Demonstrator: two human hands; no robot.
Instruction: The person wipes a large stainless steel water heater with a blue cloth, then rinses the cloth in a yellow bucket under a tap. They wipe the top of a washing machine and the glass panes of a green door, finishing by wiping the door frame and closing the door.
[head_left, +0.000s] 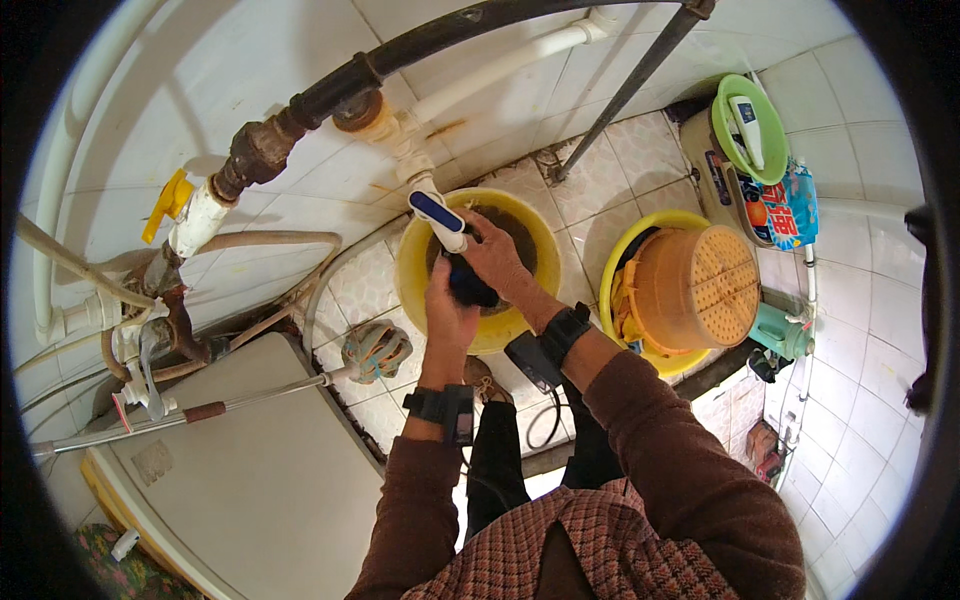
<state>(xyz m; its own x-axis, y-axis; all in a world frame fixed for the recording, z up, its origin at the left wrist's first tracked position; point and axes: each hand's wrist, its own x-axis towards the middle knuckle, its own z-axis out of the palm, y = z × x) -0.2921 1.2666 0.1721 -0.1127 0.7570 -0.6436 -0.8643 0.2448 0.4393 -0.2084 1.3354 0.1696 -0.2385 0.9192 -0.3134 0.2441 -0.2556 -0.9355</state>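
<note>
My left hand (448, 307) grips a small dark item (471, 283) beneath the spout of a white plastic tap (451, 238) with a blue lever (436, 211). My right hand (496, 259) holds the same item from the other side, its fingers close to the spout. Hands and spout hide much of the item, so its kind is unclear. Below them a yellow plastic bucket (553, 262) stands on the tiled floor, with dark, murky contents.
At right, an orange perforated basket (694, 289) lies tilted in a yellow basin (611, 262). Behind it are a green basin (776, 139) and a detergent bag (796, 206). A mop (375, 351) leans over a white appliance top (247, 472) at left. A dark pipe (442, 34) crosses above.
</note>
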